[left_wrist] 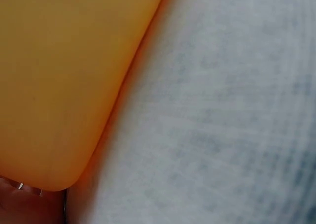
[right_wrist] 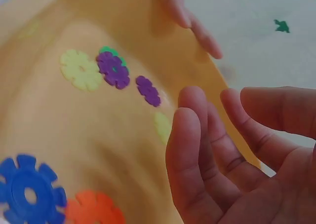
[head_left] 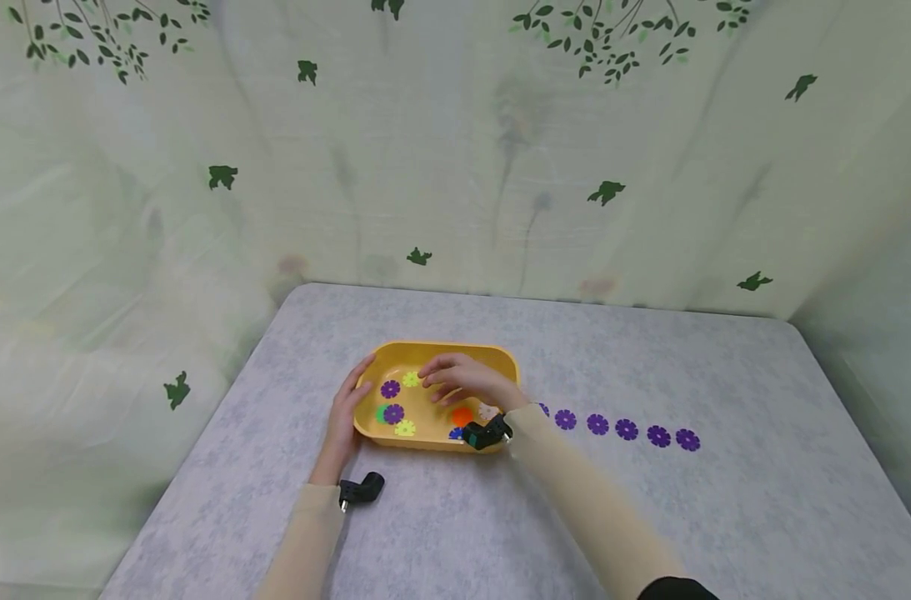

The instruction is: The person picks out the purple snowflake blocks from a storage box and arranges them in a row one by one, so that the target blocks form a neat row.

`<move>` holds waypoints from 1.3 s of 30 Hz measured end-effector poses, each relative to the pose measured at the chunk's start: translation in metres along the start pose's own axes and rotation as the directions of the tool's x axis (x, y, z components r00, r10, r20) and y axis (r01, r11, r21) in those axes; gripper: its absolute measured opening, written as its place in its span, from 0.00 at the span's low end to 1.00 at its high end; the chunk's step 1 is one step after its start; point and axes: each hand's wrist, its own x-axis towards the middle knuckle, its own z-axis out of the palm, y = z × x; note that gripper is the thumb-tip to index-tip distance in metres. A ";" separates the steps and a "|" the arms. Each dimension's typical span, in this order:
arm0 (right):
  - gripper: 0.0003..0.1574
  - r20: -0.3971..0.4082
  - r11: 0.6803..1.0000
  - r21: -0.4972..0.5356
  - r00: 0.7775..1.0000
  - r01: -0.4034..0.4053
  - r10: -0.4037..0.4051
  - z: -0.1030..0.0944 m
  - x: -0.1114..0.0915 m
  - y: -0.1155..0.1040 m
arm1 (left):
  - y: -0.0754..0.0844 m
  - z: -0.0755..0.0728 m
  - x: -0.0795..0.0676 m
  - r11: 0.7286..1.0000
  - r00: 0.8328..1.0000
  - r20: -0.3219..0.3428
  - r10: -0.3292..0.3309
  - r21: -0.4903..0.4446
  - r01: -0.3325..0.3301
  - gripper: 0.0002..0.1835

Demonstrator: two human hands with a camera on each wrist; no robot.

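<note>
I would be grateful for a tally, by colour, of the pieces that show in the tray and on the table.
Purple pieces: 8 (6 on the table, 2 in the tray)
Yellow pieces: 2
Green piece: 1
Orange piece: 1
Blue piece: 1
Pale piece: 1
Total: 14 in sight; the right hand and sleeve may hide more.

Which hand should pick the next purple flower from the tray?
Probably the right hand: it looks empty, over the tray, nearer the purple row. The left hand grips the tray.
</note>
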 end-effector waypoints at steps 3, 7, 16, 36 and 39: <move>0.21 0.034 0.999 0.007 0.999 -0.037 0.037 0.010 0.009 -0.001 | 0.000 -0.001 0.000 1.000 1.000 0.007 -0.005 0.010 0.005 0.24; 0.21 0.103 0.997 -0.010 0.992 -0.072 0.073 0.021 0.019 -0.003 | 0.000 -0.002 0.000 1.000 1.000 0.003 0.000 0.016 0.000 0.24; 0.20 0.146 0.990 0.025 0.980 -0.138 0.133 0.034 0.038 -0.003 | -0.004 -0.004 0.002 1.000 1.000 0.003 0.017 0.007 -0.017 0.24; 0.20 0.246 0.974 -0.004 0.944 -0.226 0.220 0.040 0.045 -0.011 | 0.026 0.007 -0.011 0.999 1.000 0.029 0.004 0.048 -0.006 0.24; 0.22 0.289 0.969 -0.012 0.927 -0.246 0.239 0.040 0.046 -0.010 | 0.025 0.007 -0.010 0.999 0.999 0.032 0.015 0.036 -0.016 0.24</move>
